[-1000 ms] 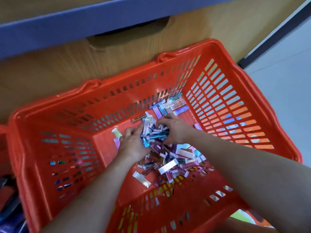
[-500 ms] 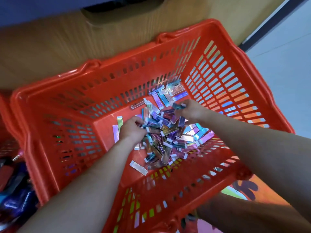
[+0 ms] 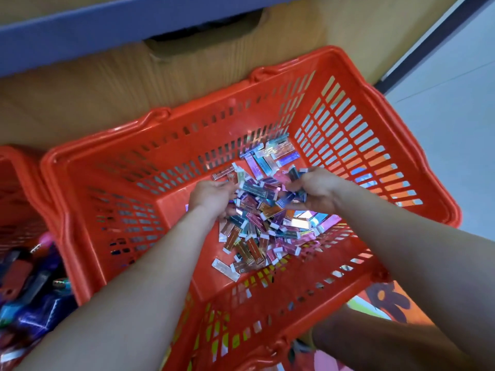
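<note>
An orange slotted plastic basket [image 3: 112, 188] stands on the floor below me. On its bottom lies a heap of several small shiny holographic packets [image 3: 257, 226] in pink, blue, purple and silver. Both my arms reach down into it. My left hand [image 3: 211, 196] lies at the heap's left edge with its fingers curled into the packets. At the heap's right side my right hand [image 3: 313, 191] grips a bunch of packets, some poking out above the fingers. A separate cluster of packets [image 3: 270, 156] rests in the far corner.
A wooden cabinet [image 3: 80, 84] with a blue top edge stands right behind the basket. A second orange basket [image 3: 16, 183] sits at the left, with dark packaged goods [image 3: 32, 295] below it. Pale floor [image 3: 442, 103] lies to the right, a colourful mat [image 3: 388, 303] near my knee.
My hands, close together over the heap a second ago, have drawn apart to its two sides. The view has shifted, so the basket sits lower in frame.
</note>
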A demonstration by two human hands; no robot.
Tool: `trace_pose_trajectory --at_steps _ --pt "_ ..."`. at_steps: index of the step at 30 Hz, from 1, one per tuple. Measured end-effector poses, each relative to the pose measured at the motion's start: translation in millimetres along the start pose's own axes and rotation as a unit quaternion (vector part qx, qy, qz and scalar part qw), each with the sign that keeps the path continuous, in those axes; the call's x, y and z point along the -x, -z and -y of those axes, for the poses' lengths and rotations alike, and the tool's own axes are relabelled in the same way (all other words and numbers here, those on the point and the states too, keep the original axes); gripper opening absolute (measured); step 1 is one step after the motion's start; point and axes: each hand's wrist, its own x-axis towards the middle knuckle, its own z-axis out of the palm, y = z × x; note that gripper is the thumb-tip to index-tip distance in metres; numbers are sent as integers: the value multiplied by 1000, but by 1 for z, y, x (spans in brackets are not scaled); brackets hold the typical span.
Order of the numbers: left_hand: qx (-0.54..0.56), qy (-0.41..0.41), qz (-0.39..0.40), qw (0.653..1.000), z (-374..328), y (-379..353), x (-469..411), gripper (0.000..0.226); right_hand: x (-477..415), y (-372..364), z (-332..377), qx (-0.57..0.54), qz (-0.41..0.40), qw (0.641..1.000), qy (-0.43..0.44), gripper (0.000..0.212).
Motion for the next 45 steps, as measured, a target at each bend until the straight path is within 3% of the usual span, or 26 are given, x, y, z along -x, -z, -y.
trace_pose_trajectory --at_steps 5,8,13,17,22,25,28,30,35,38,41,45 --pt "78 -15 48 996 -6 7 19 27 3 -14 -5 -66 -17 997 -24 14" --pt "117 -30 70 990 -6 16 31 37 14 -22 -5 -112 25 993 -41 4" --pt "139 -45 89 985 -24 32 59 8 41 -42 -3 -131 96 986 -42 32" --pt "130 -77 74 986 -30 48 87 17 69 -61 0 -242 133 961 -18 38" --pt "209 -89 126 966 -45 61 157 15 110 -91 17 -392 138 907 69 21" --pt "182 -164 74 967 -55 63 195 14 147 -118 34 -415 152 890 112 19" --pt "59 -272 -66 958 -64 75 224 15 188 -139 47 -396 171 889 155 18" --pt "15 -301 -111 947 -69 90 245 18 214 -148 54 -374 200 887 182 21" --pt "90 -347 -97 928 -81 134 301 12 273 -154 79 -299 221 899 232 25" --pt "116 -382 -130 908 -96 153 338 19 309 -150 86 -183 250 926 217 7" --pt "148 -414 -154 885 -119 162 363 26 337 -145 85 -82 337 909 230 29" --pt "159 -414 -142 885 -147 160 377 27 359 -140 93 -12 362 887 288 26"
